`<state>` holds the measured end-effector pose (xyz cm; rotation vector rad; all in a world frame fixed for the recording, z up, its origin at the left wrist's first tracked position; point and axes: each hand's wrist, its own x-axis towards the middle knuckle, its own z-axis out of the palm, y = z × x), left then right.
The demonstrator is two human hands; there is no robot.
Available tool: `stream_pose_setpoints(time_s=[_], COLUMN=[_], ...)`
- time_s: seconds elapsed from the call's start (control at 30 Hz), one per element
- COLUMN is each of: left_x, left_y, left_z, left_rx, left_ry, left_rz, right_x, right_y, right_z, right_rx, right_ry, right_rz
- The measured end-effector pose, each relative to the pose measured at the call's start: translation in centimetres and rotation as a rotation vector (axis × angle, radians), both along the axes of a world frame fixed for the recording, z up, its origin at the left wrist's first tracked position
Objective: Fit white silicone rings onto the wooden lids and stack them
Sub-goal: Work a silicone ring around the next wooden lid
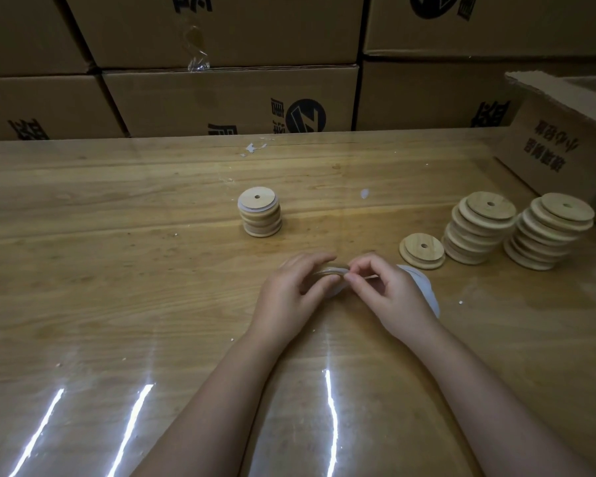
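My left hand [289, 294] grips a wooden lid [327, 271] at the middle of the table, mostly hidden by the fingers. My right hand [389, 294] pinches a white silicone ring [338, 270] at the lid's rim. Behind my right hand lies a heap of white rings [424, 290]. A short stack of ringed lids [260, 211] stands farther back at the centre. To the right lie a single lid [422, 251] and two tall stacks of bare lids [479, 228] [551, 228].
The wooden table [117, 235] has a glossy plastic cover with glare streaks near me. Cardboard boxes [221, 98] wall off the far edge. An open cardboard box [565, 139] sits at the back right, close to the lid stacks.
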<state>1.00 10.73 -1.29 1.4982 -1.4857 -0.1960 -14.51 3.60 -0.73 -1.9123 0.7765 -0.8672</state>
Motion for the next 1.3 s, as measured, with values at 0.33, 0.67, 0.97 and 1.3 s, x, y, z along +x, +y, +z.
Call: stream_pose_setpoints(time_s=[0.33, 0.67, 0.97, 1.3], left_x=[0.32, 0.62, 0.66, 0.81], left_y=[0.08, -0.02, 0.08, 0.31], left_z=[0.11, 0.28, 0.02, 0.25], left_rx=[0.023, 0.031, 0.053, 0.062], left_ry=[0.224, 0.378, 0.182, 0.23], left_rz=[-0.014, -0.08, -0.022, 0.001], right_x=[0.01, 0.15, -0.35, -0.25], right_y=[-0.2, -0.44, -0.54, -0.55], right_z=[0.12, 0.11, -0.04, 0.27], right_rx=[0.002, -0.088, -0.046, -0.129], right_ry=[0.018, 0.057, 0.129, 0.172], right_rz=[0.024, 0.027, 0.037, 0.048])
